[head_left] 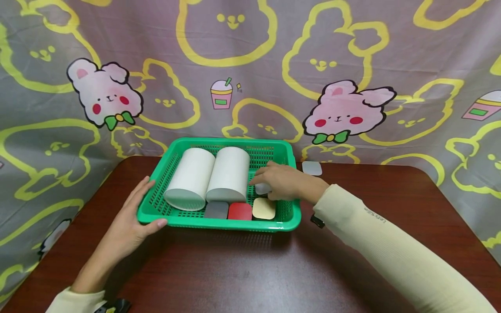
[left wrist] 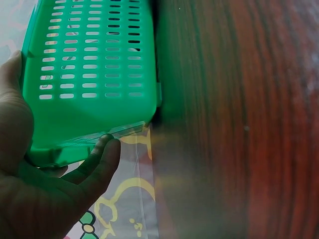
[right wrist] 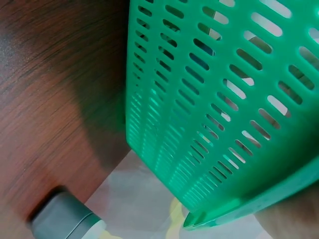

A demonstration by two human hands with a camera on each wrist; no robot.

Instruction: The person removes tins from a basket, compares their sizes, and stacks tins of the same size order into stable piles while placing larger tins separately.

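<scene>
Toward the back of a dark wood-grained table [head_left: 235, 265], before a cartoon-rabbit curtain [head_left: 258, 39], we find a green perforated plastic basket [head_left: 211, 222]; the left hand [head_left: 127, 224] grasps its near left corner — thumb over the front rim, fingers along the outer side — which, we judge, steadies the basket while the other hand works inside. At the right end of the interior, the right hand [head_left: 283, 180] reaches down over the side, its bent fingers pinching a pale-topped container [head_left: 263, 188], which sits behind the cream-topped container [head_left: 264, 208]; the fingers partly hide it, so we cannot tell whether it touches the basket floor. Along the front wall we note a row of rounded-square tops — a dark grey-topped container [head_left: 216, 210], a red-topped container [head_left: 240, 211] and the cream one; such close ranking presumably saves space beside the two white rolls [head_left: 228, 171], which lie side by side, lengthwise from front to back, in the left and middle; outside, beyond the right rim, we mark a separate grey-topped container [head_left: 312, 168] on the table.
</scene>
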